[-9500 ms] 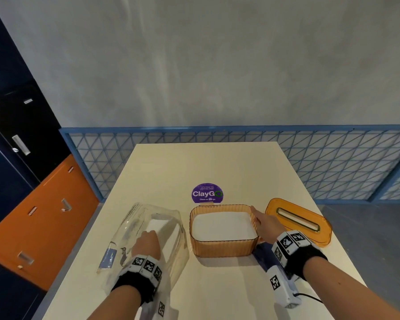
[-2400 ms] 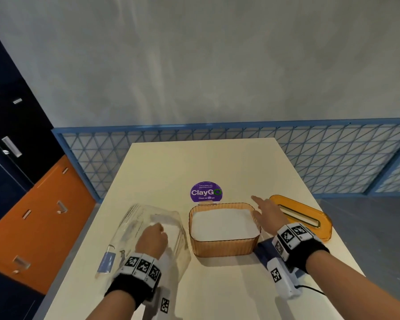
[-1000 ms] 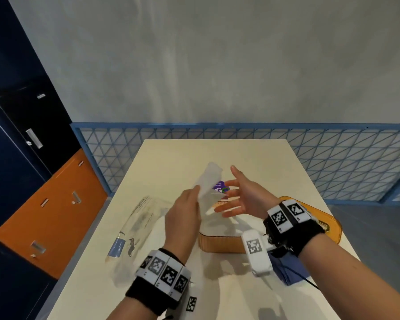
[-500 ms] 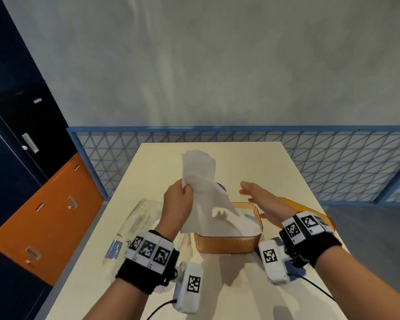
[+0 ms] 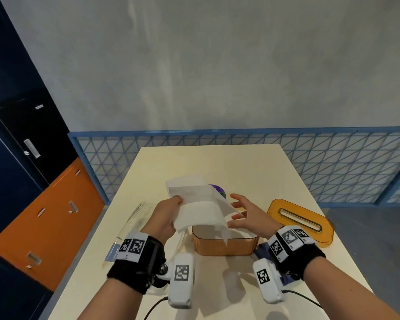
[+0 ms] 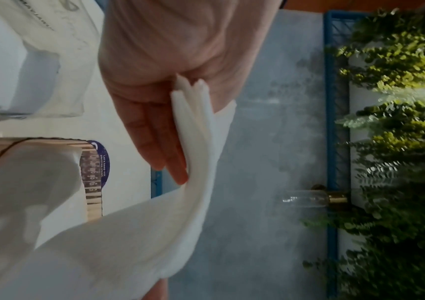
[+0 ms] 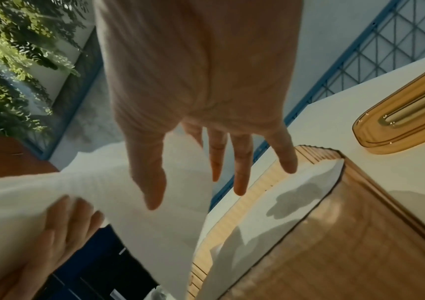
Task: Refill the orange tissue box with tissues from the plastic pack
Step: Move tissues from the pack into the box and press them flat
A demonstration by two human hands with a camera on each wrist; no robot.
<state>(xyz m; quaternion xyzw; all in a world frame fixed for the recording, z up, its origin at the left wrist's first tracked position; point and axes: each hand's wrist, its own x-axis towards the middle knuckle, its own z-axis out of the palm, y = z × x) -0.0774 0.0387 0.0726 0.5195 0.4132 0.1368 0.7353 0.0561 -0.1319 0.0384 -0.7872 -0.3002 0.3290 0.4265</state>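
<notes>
My left hand pinches a small stack of white tissues and holds it in the air above the orange tissue box. The left wrist view has the fingers flat against the tissues, with the thumb on the other side. The box stands lidless with white tissues inside. My right hand hovers with fingers spread beside the hanging tissues, just over the box; its fingertips hold nothing. The clear plastic pack lies flat on the table to the left.
The orange lid with its slot lies to the right of the box. A purple round sticker sits on the cream table behind the box. A blue cloth lies under my right wrist. Blue mesh railing borders the table's far side.
My left hand pulled tissues from the plastic pack and carried them over the box. Over the last half second it lowered them slightly and my right hand moved in toward them.
</notes>
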